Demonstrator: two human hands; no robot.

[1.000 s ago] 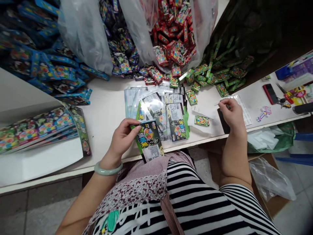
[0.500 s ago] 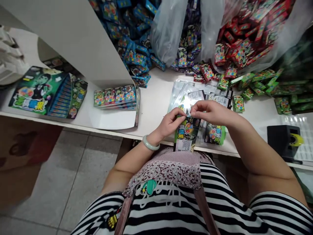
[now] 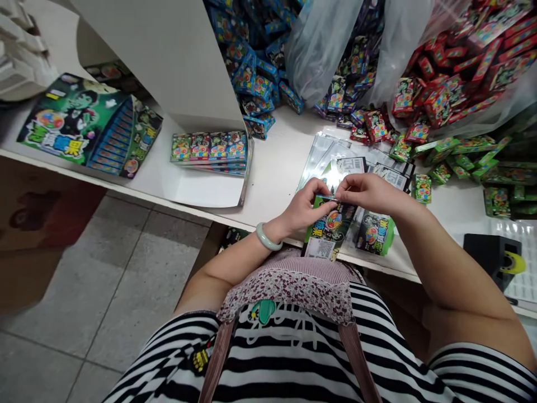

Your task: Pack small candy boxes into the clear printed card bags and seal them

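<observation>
My left hand, with a pale green bangle at its wrist, pinches the top edge of a black and green printed package near the table's front edge. Fingers of my right hand are closed at the same edge, the fingertips of both hands almost touching. A second black and green package lies just to the right, below my right wrist. Behind my hands are clear plastic sheets and black-edged pieces with barcode labels.
Blue, red and green small boxes are heaped behind, partly in plastic bags. An open white tray holds stacked boxes. A green display box stands far left, a black tape dispenser right.
The camera view has shifted, so the table contents sit farther right and tilted. Both hands stay together at the package's top edge, with only slight finger movement.
</observation>
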